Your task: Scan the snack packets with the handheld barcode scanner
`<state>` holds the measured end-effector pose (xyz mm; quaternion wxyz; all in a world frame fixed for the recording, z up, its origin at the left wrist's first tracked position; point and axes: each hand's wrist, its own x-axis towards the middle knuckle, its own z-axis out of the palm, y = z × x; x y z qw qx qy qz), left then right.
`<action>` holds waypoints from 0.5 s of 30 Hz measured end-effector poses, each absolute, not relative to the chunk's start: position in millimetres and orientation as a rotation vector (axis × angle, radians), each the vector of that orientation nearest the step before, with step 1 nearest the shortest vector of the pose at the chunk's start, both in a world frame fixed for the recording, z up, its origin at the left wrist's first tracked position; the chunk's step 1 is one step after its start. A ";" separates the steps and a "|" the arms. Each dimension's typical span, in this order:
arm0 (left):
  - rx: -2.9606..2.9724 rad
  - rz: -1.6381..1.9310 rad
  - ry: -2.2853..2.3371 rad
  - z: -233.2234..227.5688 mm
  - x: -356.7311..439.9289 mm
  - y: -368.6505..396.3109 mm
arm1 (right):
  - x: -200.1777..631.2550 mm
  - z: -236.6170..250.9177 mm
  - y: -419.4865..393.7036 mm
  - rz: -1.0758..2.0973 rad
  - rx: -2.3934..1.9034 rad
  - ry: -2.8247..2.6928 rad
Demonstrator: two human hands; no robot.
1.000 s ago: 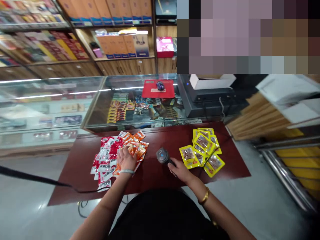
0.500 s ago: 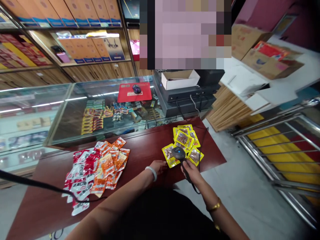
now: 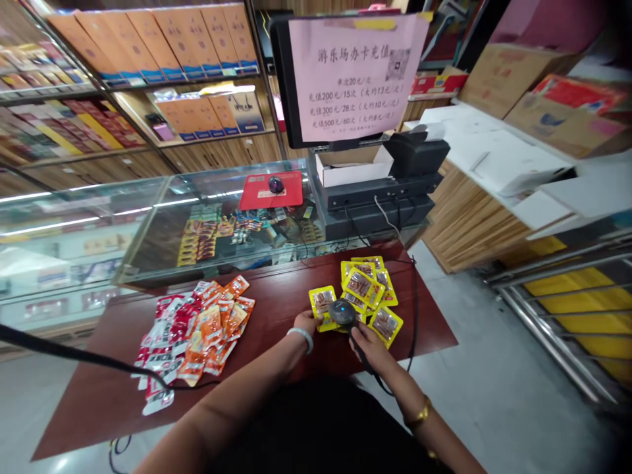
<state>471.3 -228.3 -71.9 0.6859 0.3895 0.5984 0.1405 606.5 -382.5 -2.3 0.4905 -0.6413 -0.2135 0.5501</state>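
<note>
My right hand [image 3: 369, 342] is wrapped round the handle of a black barcode scanner [image 3: 342, 312], whose blue light shows on its head. That head hangs over the lower edge of a yellow snack packet [image 3: 322, 299]. At this packet's lower left corner, my left hand [image 3: 307, 322] pinches it between the fingers. A loose pile of similar yellow packets [image 3: 363, 284] lies just right of it on the dark red table. Farther left are orange packets [image 3: 211, 324] heaped against white and red packets [image 3: 160, 329].
Behind the table [image 3: 276, 296] stands a glass display case [image 3: 148, 247] with a red mouse pad [image 3: 251, 191] and a mouse on it. A monitor [image 3: 281, 85] bearing a pink notice rises beyond a white open box [image 3: 345, 172]. The scanner's cable [image 3: 415, 309] runs along the right. Metal railings [image 3: 548, 336] stand at right.
My left hand has come onto the packet's corner, and that packet has shifted left from the pile. The scanner has moved slightly left with my right hand. The camera view has turned a little.
</note>
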 end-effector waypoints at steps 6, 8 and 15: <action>0.821 0.450 1.276 -58.9 409.7 -214.5 | 586.1 3.8 -344.6 1.464 -1.474 -0.613; 0.826 0.461 1.272 -54.9 391.7 -211.8 | 576.5 4.5 -332.5 1.501 -1.422 -0.649; 0.886 0.466 1.387 -36.6 354.7 -184.7 | 542.9 5.7 -296.0 1.599 -1.340 -0.709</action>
